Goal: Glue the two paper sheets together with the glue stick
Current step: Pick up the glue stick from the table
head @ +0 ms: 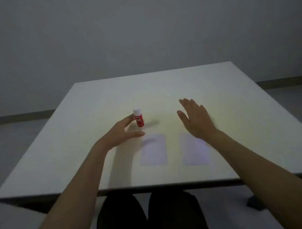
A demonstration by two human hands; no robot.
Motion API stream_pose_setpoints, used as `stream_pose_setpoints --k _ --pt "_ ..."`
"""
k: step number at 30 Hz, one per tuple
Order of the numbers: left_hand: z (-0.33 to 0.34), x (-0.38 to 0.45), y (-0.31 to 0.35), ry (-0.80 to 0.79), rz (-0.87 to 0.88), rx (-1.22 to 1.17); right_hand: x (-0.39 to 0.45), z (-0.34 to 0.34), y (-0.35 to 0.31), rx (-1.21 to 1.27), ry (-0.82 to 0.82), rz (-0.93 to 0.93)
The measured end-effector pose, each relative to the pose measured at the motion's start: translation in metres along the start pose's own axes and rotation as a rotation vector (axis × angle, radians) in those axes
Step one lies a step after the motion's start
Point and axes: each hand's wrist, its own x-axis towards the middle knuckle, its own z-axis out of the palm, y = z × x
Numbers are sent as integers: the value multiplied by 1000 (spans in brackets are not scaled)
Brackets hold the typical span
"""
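Observation:
A red glue stick (139,119) with a white cap stands upright on the white table (94,103). My left hand (120,133) is open right beside it, fingertips touching or almost touching its left side, thumb stretched out below it. Two pale paper sheets lie flat side by side nearer to me: the left sheet (154,149) and the right sheet (194,151). My right hand (195,118) hovers open, fingers spread, above the far end of the right sheet, and its wrist covers that sheet's top corner.
The table's near edge (150,188) runs just above my dark-trousered legs (147,216). A plain grey wall (143,36) stands behind the table. A dark table foot (254,203) shows on the floor at the lower right.

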Motion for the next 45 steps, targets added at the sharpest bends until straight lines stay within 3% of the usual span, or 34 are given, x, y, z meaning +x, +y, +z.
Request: stream_pose_setpoints --k 5,10,12,16,21,28,32,35,38,41,45 --pt "24 -9 19 228 -64 -101 -38 -9 -10 15 -51 17" --pt "44 0 38 465 -37 -199 -28 -17 -34 134 77 -86" --pt "48 -2 43 482 7 -154 -27 -19 -47 235 65 -86" --pt "35 -6 53 496 124 -13 -8 -37 -74 422 -76 89" --pt "25 -18 64 509 259 156 1 -36 -83 433 -109 72" --pt "31 -24 69 488 248 248 -2 -37 -68 520 -285 -9" --pt "37 -22 76 507 228 362 0 -37 -71 486 -273 102" --pt "38 -22 77 509 156 394 0 -43 -65 425 -209 -20" --pt "37 -23 69 494 61 252 4 -54 -47 422 -60 -39" --pt "37 -27 64 470 -6 -101 7 -60 -8 164 102 113" --pt "42 -33 68 405 -36 -623 0 -53 38 -102 33 285"
